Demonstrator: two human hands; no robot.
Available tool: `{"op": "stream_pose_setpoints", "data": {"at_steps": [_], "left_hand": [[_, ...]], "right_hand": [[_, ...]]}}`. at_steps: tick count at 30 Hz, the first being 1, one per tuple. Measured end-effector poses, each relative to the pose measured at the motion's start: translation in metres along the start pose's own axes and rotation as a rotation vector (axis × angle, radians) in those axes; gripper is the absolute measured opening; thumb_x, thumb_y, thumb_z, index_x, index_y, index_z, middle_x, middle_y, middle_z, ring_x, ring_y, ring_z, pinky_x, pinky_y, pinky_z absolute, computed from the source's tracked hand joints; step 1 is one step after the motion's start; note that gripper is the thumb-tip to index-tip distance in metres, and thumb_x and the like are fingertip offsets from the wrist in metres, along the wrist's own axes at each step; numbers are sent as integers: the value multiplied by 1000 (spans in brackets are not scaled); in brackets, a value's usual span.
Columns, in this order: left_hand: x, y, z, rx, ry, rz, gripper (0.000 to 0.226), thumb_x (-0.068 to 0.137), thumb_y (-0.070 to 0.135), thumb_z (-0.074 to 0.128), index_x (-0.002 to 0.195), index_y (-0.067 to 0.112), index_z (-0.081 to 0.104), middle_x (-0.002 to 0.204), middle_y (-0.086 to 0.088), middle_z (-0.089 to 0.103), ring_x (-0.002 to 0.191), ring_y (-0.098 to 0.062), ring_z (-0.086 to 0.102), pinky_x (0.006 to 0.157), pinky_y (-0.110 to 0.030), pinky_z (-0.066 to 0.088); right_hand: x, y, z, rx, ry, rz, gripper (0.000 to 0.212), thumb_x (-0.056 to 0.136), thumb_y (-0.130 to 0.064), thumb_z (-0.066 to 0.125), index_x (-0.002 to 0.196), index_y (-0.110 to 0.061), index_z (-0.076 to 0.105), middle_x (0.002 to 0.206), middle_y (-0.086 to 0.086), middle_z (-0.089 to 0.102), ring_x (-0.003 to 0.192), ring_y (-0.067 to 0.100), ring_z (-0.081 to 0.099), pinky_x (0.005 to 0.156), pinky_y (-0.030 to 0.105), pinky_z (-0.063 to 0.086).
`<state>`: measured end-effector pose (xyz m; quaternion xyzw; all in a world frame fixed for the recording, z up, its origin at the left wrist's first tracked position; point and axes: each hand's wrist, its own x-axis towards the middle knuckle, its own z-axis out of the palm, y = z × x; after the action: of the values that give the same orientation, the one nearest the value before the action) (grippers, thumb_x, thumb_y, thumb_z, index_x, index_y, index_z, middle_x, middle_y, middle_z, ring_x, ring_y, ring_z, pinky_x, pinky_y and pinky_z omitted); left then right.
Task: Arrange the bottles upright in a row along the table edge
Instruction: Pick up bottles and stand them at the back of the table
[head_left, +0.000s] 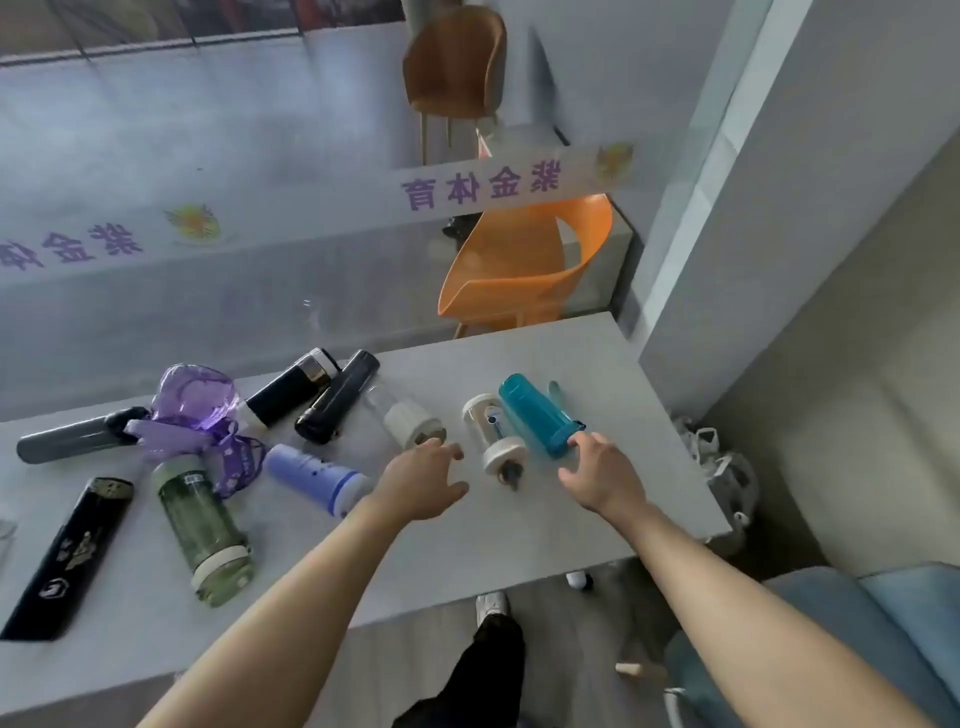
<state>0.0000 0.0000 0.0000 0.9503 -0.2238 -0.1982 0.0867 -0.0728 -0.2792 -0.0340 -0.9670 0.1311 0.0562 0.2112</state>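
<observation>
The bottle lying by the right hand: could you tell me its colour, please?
Translucent teal bottle, seen in the head view beside the right hand.

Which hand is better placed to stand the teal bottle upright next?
The right hand: its fingers already touch the cap end of the lying teal bottle. The left hand reaches toward the clear bottle instead.

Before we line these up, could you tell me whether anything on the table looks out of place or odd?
Every bottle in view is lying on its side, none upright, for instance the teal bottle and green bottle. A purple bag is draped among the bottles on the left. No spill shows. Both the left hand and right hand are empty.
</observation>
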Motion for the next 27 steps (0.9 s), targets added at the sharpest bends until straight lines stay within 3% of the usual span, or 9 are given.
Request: {"op": "stream_pose_setpoints", "data": {"at_steps": [3, 7, 10, 13, 16, 20, 22, 27], "left_hand": [[36, 18, 12, -28, 21, 54, 76, 94, 58, 75, 159, 30, 47, 157, 0, 51, 135, -26, 59, 108, -44, 56], [80, 34, 27, 49, -32, 112, 94, 89, 68, 76, 167, 40, 31, 178, 0, 16, 165, -32, 15, 123, -53, 43], [112, 40, 38, 64, -80, 101, 100, 88, 71, 75, 170, 42, 25, 182, 3, -4, 168, -35, -10, 128, -58, 34], [135, 41, 44, 28, -117, 114, 89, 93, 65, 74, 168, 40, 33, 181, 2, -4, 166, -37, -18, 129, -60, 29], [145, 29, 46, -60, -81, 161, 78, 95, 65, 71, 162, 40, 42, 178, 4, 11, 167, -36, -7, 126, -64, 36], [159, 8, 29, -280, -67, 180, 74, 91, 69, 71, 153, 35, 49, 165, 7, 39, 149, -22, 41, 122, -50, 47], [165, 7, 17, -386, -65, 97, 63, 94, 60, 75, 147, 34, 52, 156, 9, 50, 129, -17, 57, 114, -40, 54], [180, 7, 6, -740, 93, -198, 34, 96, 54, 73, 127, 39, 71, 117, 4, 77, 106, -23, 72, 93, -46, 62]], "right_hand": [[24, 10, 2, -8, 33, 97, 63, 91, -40, 79, 144, -16, 54, 131, 8, 63, 110, 24, 69, 94, 33, 58], [53, 9, 5, -44, -48, 195, 79, 86, -48, 85, 147, -17, 45, 136, 11, 57, 115, 28, 67, 98, 39, 59], [73, 11, 13, -63, -114, 226, 87, 79, -58, 87, 142, -18, 43, 132, 11, 59, 117, 29, 65, 97, 42, 58], [86, 17, 24, -47, -170, 223, 91, 74, -66, 88, 139, -18, 46, 128, 8, 63, 115, 27, 66, 96, 42, 59], [93, 24, 27, -40, -196, 193, 84, 76, -63, 86, 137, -18, 48, 127, 8, 64, 111, 27, 67, 94, 39, 58], [107, 32, 12, 64, -147, 169, 85, 71, -58, 86, 135, -20, 44, 124, 5, 49, 101, 29, 67, 90, 38, 58], [116, 33, -1, 130, -75, 136, 86, 70, -57, 84, 136, -20, 41, 125, 3, 42, 96, 30, 67, 88, 39, 59], [145, 33, -35, 201, 165, 16, 86, 72, -51, 83, 141, -20, 42, 126, 1, 43, 97, 26, 64, 82, 33, 57]]}}
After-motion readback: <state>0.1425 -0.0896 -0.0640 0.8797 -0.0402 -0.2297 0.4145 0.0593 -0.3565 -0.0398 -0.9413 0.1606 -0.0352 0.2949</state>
